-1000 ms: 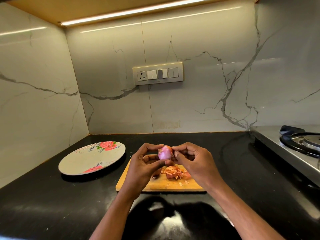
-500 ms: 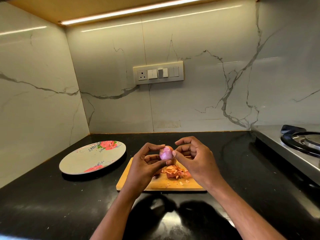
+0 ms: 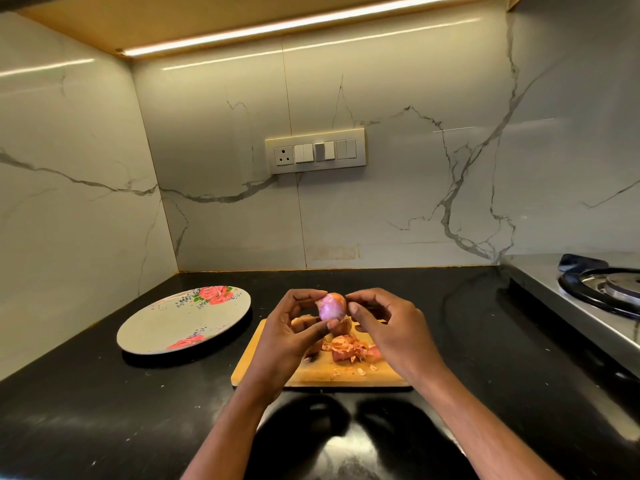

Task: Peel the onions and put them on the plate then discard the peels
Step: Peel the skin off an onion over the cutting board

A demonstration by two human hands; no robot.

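Observation:
A small pink onion (image 3: 331,306), partly peeled with some brown skin at its top, is held above the wooden cutting board (image 3: 311,372). My left hand (image 3: 294,337) grips it between thumb and fingers. My right hand (image 3: 388,327) pinches the skin at the onion's upper right edge. A heap of orange-brown peels (image 3: 349,349) lies on the board under the hands, and another unpeeled onion (image 3: 344,325) shows partly behind the fingers. The floral plate (image 3: 183,322) sits to the left with nothing on it.
The black countertop (image 3: 104,410) runs along marble walls at the left and back. A steel gas stove (image 3: 602,289) stands at the right edge. A switch panel (image 3: 315,151) is on the back wall.
My right hand's fingers have shifted from the onion's side up to its top edge. The onion has turned a little in my left hand.

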